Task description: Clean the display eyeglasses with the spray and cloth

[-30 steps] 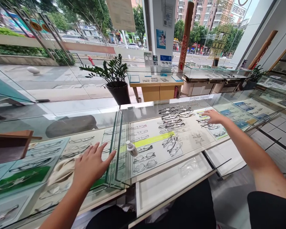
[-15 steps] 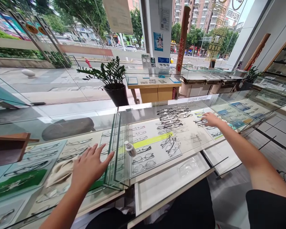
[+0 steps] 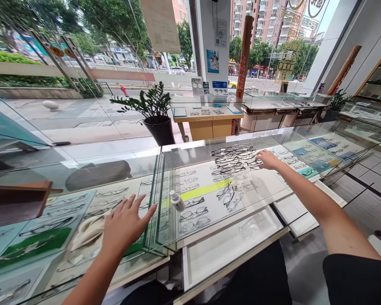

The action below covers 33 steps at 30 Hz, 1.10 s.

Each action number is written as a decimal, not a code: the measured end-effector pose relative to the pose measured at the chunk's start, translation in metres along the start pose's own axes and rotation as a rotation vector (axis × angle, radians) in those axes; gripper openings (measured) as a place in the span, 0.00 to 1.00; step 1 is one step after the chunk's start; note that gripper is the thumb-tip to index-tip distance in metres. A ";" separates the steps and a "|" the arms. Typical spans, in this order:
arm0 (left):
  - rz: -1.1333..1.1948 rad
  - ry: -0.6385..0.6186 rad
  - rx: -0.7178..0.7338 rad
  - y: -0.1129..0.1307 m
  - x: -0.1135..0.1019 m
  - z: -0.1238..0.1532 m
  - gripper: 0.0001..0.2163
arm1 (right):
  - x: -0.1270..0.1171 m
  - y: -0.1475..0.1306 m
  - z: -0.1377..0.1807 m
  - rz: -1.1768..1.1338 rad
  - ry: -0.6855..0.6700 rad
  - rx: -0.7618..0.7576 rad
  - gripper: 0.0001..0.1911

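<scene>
My right hand (image 3: 268,160) is pinching a pair of dark-framed eyeglasses (image 3: 253,165) over the glass counter. Just left of it lies a crowded group of dark eyeglasses (image 3: 228,160), several rows deep. My left hand (image 3: 127,222) rests with fingers spread over the left glass case, holding nothing. Close to its fingertips, a small white bottle (image 3: 177,201) stands on the glass. Under that hand, partly covered, is a crumpled beige cloth (image 3: 88,232) among displayed frames. More eyeglasses (image 3: 195,214) sit in rows near the bottle, and a tangled few (image 3: 232,197) lie right of them.
A pulled-out white drawer (image 3: 231,250) with a clear plastic bag (image 3: 253,225) juts out below the counter. A second open drawer (image 3: 300,216) is right of it. A brown wooden box (image 3: 15,199) is at far left. Behind the counter stands a potted plant (image 3: 160,127).
My right hand has moved left with the eyeglasses, closer to the crowded group. My left hand keeps its spread pose over the left case. The view has shifted slightly.
</scene>
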State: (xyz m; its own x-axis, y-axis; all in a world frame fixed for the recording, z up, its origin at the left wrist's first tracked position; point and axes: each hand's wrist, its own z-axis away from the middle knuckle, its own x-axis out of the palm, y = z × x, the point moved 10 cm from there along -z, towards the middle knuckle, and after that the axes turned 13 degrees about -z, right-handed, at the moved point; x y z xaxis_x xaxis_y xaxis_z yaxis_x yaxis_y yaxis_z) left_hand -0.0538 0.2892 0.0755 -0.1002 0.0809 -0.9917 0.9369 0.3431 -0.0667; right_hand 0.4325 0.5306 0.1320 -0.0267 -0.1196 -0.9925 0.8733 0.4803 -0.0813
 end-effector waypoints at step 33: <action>0.023 -0.006 -0.024 0.003 -0.005 0.001 0.40 | 0.155 -0.160 0.095 -0.006 -0.593 -0.080 0.17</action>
State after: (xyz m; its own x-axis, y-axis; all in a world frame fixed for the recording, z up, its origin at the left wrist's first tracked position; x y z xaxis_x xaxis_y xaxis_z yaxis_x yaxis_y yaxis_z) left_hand -0.0497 0.2889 0.0799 -0.0768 0.0831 -0.9936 0.9305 0.3638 -0.0415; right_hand 0.3350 0.3524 0.0002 0.2648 -0.5763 -0.7732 0.8340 0.5393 -0.1163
